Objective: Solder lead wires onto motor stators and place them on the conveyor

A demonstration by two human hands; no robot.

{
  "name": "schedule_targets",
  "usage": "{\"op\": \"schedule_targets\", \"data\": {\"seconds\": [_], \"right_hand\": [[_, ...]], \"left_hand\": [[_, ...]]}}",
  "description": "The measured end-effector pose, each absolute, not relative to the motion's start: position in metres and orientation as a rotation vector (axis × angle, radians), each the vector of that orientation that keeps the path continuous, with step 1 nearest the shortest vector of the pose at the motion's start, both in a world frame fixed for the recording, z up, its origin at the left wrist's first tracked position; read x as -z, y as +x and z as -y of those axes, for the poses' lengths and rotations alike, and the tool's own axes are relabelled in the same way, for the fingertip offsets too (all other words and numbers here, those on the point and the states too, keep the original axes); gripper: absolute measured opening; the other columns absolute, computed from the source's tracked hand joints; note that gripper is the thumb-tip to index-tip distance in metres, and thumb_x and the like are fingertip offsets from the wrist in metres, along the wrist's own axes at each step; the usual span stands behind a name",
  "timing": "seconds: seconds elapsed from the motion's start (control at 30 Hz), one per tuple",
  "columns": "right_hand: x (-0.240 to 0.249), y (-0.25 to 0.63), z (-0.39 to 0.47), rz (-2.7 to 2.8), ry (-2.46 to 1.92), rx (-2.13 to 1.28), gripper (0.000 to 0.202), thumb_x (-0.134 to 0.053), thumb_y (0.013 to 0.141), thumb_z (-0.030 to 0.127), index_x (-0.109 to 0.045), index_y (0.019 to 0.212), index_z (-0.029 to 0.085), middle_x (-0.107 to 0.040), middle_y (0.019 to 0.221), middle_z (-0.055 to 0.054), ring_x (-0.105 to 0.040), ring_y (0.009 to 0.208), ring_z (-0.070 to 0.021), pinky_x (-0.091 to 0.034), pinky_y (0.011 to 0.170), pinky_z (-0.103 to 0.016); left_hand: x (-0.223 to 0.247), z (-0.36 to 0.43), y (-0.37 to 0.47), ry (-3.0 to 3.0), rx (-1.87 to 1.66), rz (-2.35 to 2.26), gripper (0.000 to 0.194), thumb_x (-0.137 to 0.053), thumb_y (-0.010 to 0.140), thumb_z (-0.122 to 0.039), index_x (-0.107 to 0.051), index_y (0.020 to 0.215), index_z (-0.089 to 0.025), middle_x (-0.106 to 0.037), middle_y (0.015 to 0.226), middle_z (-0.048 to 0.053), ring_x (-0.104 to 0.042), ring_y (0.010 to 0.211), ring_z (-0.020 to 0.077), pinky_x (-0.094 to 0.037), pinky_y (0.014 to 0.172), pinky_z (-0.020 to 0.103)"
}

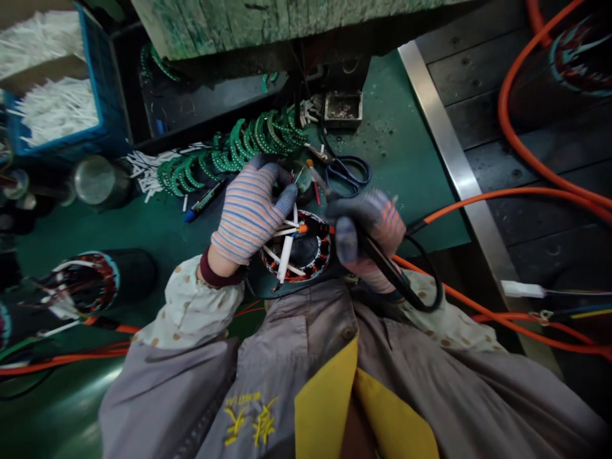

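My left hand (255, 207), in a striped glove with grey fingertips, pinches a thin wire (299, 174) above a round wound stator (325, 255). White sleeves (284, 258) and an orange-tipped lead lie across the stator's opening. To the right, my right hand (368, 233) is closed around a tool with a black handle or cable (392, 271); its tip points up and left, close to the wire. Motion blurs the right fingers somewhat. Just behind the hands is a small round container (304, 182), partly hidden.
Green curved pieces (248, 143) line the back of the green table (406, 153). Blue-handled scissors (347, 172) lie behind my right hand. A blue bin (108, 131) of white tubes is at back left. Another stator (105, 280) stands left. Orange cables (459, 290) run right.
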State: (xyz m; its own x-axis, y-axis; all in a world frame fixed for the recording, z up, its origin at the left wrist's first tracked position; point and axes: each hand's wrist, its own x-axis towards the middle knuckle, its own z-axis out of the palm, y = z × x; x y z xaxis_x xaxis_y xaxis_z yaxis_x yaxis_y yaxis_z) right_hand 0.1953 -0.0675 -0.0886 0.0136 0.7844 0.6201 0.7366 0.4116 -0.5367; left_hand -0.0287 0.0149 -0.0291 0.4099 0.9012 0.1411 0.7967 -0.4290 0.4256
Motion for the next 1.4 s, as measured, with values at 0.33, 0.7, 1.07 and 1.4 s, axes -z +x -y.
{"op": "schedule_targets", "data": {"seconds": [0.33,0.7,1.07,1.4], "right_hand": [[0.088,0.202,0.084,1.787,-1.289,-0.225,0.044,-0.052,0.116,0.053,-0.088,0.103,0.033,-0.079,0.083,-0.007,-0.077,0.083,-0.0299,-0.064,0.081,-0.044],[0.079,0.203,0.090,1.750,-1.301,-0.149,0.048,-0.045,0.119,0.051,-0.088,0.102,0.036,-0.081,0.085,-0.006,-0.076,0.080,-0.0305,-0.063,0.076,-0.047],[0.075,0.182,0.034,1.952,-1.481,-0.154,0.039,-0.066,0.114,0.030,-0.089,0.145,0.026,-0.082,0.117,-0.013,-0.074,0.106,-0.0322,-0.064,0.100,-0.051],[0.091,0.185,0.041,1.795,-1.419,-0.108,0.026,-0.061,0.118,0.039,-0.084,0.120,0.029,-0.079,0.108,-0.010,-0.072,0.103,-0.0312,-0.063,0.098,-0.050]], "left_hand": [[0.026,-0.016,-0.030,2.405,-0.436,-1.468,0.007,-0.074,0.110,-0.029,-0.068,0.106,-0.026,-0.077,0.117,0.011,-0.078,0.116,0.0334,-0.066,0.116,0.050],[0.031,-0.015,-0.030,2.375,-0.469,-1.470,0.008,-0.076,0.112,-0.031,-0.071,0.111,-0.025,-0.075,0.122,0.010,-0.075,0.117,0.0317,-0.065,0.115,0.047],[0.039,-0.017,-0.033,2.391,-0.472,-1.489,0.015,-0.076,0.117,-0.038,-0.071,0.115,-0.025,-0.074,0.126,0.011,-0.073,0.125,0.0336,-0.063,0.121,0.050],[0.032,-0.018,-0.034,2.370,-0.484,-1.469,0.016,-0.072,0.118,-0.040,-0.073,0.118,-0.024,-0.076,0.121,0.011,-0.076,0.123,0.0334,-0.063,0.120,0.048]]}}
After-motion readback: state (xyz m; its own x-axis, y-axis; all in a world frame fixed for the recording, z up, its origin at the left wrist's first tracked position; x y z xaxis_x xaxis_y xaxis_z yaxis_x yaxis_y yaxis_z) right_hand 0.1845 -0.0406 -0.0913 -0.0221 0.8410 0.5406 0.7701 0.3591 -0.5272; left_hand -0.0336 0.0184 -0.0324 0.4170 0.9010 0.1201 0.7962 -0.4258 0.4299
